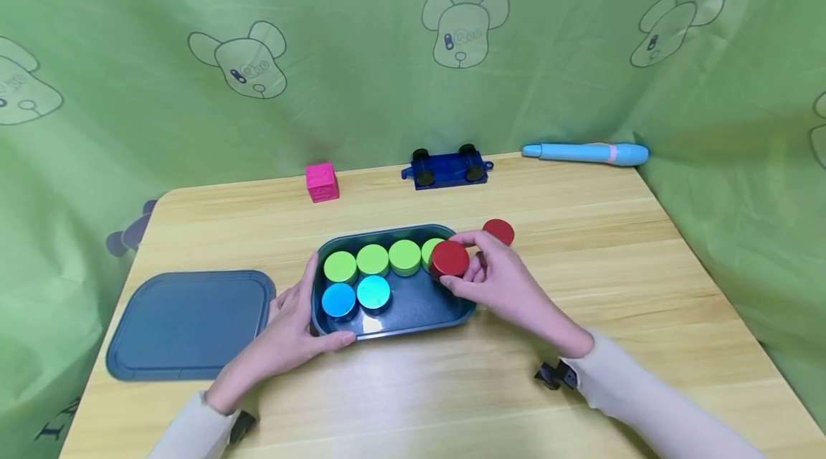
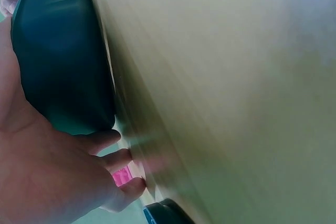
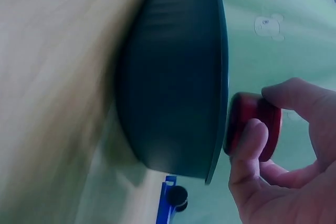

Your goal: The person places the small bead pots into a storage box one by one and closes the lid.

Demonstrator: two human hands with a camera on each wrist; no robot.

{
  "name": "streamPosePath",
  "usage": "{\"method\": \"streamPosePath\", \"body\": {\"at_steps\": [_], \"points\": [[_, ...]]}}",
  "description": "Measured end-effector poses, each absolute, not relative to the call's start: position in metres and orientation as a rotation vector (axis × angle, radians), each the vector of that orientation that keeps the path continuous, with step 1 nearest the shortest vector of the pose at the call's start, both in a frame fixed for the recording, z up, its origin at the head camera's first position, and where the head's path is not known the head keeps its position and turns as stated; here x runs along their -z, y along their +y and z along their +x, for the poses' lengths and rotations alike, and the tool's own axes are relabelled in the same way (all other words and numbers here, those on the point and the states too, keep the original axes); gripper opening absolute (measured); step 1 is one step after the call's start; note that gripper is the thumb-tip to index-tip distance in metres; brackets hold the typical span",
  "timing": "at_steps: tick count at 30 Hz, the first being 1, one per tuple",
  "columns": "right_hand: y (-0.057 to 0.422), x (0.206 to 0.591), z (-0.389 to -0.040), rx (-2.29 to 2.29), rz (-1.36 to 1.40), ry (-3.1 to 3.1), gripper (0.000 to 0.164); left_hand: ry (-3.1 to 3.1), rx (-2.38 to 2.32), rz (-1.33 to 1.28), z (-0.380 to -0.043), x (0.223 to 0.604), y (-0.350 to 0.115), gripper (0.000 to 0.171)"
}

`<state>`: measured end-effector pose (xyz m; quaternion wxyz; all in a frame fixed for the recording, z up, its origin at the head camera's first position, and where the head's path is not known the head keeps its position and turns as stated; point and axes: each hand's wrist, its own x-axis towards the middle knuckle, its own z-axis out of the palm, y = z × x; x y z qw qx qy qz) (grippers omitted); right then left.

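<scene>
My right hand [image 1: 493,276] pinches a thick red disc [image 1: 449,259] between thumb and fingers, over the right end of a dark blue-grey box [image 1: 419,305]. In the right wrist view, this disc [image 3: 252,124] is just above the rim. At the box's left end, my left hand [image 1: 293,326] holds its side, thumb along the front rim. Several light green discs [image 1: 373,260] stand in a row along the back inside; the rightmost is partly hidden by the red one. Two blue discs [image 1: 338,300] sit at front left. Another red disc [image 1: 499,231] is behind my right hand.
A flat blue-grey lid [image 1: 190,323] lies left of the box. Along the table's back edge are a pink cube [image 1: 322,182], a dark blue toy wagon base [image 1: 449,169] with black wheels and a light blue pen-like object [image 1: 584,153]. A green curtain [image 1: 361,72] hangs behind.
</scene>
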<state>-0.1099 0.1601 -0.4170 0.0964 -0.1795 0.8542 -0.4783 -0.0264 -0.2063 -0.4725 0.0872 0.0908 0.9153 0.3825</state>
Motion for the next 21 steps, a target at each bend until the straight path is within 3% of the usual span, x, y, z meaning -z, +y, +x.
{"method": "streamPosePath", "body": {"at_steps": [21], "points": [[0.099,0.431,-0.096,0.863,-0.691,2.714,0.053,2.729,-1.139,0.282,-0.027,0.474,-0.206,0.136]]}}
